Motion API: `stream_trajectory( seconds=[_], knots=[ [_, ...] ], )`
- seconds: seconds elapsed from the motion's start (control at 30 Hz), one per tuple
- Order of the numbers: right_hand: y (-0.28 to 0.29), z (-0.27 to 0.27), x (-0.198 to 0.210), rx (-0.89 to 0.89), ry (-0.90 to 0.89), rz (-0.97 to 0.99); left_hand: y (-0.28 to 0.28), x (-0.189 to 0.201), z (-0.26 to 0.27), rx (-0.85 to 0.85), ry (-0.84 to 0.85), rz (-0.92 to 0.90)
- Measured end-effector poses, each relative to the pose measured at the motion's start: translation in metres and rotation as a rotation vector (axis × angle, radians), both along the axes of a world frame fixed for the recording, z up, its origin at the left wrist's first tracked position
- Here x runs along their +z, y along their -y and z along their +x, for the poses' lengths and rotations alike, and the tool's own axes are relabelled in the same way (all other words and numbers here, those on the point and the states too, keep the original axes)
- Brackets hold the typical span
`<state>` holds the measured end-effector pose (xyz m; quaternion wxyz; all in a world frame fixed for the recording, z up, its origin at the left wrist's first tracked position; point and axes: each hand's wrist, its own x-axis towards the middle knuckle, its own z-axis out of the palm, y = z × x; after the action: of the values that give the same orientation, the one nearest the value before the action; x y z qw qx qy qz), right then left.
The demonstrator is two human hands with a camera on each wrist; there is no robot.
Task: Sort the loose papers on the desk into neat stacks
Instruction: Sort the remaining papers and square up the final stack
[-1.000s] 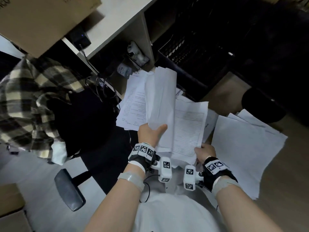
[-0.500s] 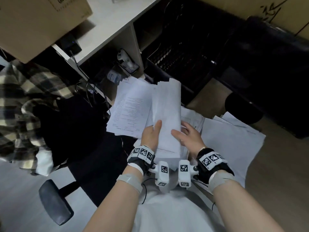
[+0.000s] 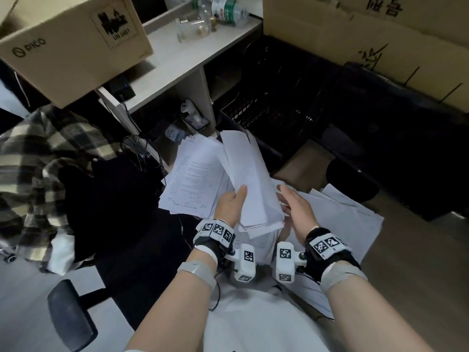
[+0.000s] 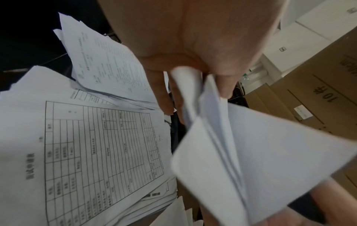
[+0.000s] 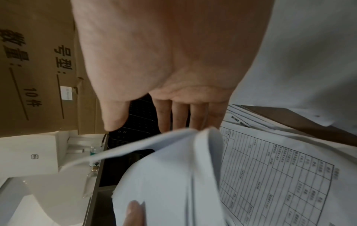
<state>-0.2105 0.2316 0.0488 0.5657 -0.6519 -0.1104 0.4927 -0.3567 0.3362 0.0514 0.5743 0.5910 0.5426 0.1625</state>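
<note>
Papers (image 3: 250,174): thin matt white paper, smooth, some w/ printed grids (image 4: 100,146). Boxes (image 3: 76,44): matt brown cardboard. Tabletop (image 3: 182,59): smooth pale laminate. Bottle (image 3: 223,11): clear glossy plastic. Crate (image 3: 274,115): black plastic mesh. Shirt (image 3: 33,158): soft plaid cloth. Floor (image 3: 418,262): wood-look, matt.

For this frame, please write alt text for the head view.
A person's left hand grips a curled sheaf of white paper sheets upright while the open right hand steadies its edge. More white printed pages fan out behind, below a white desk bearing a brown cardboard box.
</note>
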Motion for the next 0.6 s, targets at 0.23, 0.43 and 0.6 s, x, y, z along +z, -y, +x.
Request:
stream_trajectory(
  seconds=[0.23, 0.43, 0.6],
  knots=[
    [0.014, 0.005, -0.009, -0.018, 0.076, -0.014, 0.006, -0.003, -0.014, 0.002, -0.138, 0.11],
    [0.012, 0.002, -0.035, -0.076, 0.357, -0.248, -0.007, -0.01, -0.036, 0.058, -0.135, 0.046],
    [-0.001, -0.02, -0.056, -0.042, 0.343, -0.396, -0.027, -0.016, -0.058, 0.14, -0.164, 0.073]
  ],
)
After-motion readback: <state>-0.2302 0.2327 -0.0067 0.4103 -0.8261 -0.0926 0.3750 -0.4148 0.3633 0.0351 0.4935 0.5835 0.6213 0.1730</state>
